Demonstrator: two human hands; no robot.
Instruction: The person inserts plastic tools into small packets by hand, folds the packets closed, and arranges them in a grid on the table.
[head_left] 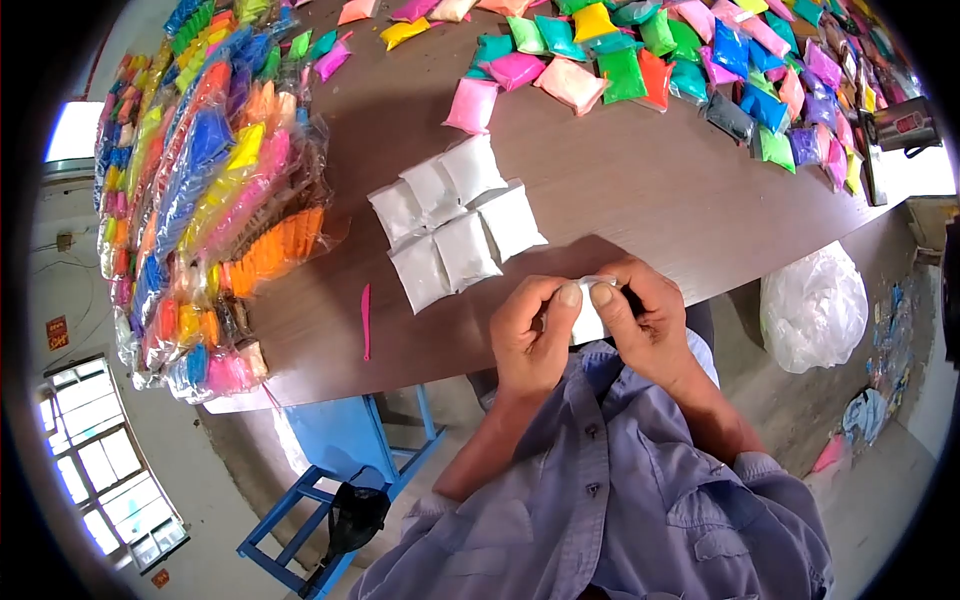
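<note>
My left hand [535,330] and my right hand [645,318] meet at the table's front edge, both closed on one small white packet [589,322]. Each thumb presses its upper part, and the fingers behind it are mostly hidden. Just beyond my hands, several white packets [440,262] lie side by side in a block on the brown table [640,200]. Left of that block lies a thin pink plastic knife-like tool [366,322], apart from both hands.
Clear bags of colourful packets [215,190] pile up on the table's left. Loose coloured packets [622,74] spread across the far side, with a dark mug [905,125] at far right. A blue stool [335,440] and a white plastic bag [815,305] stand below table level.
</note>
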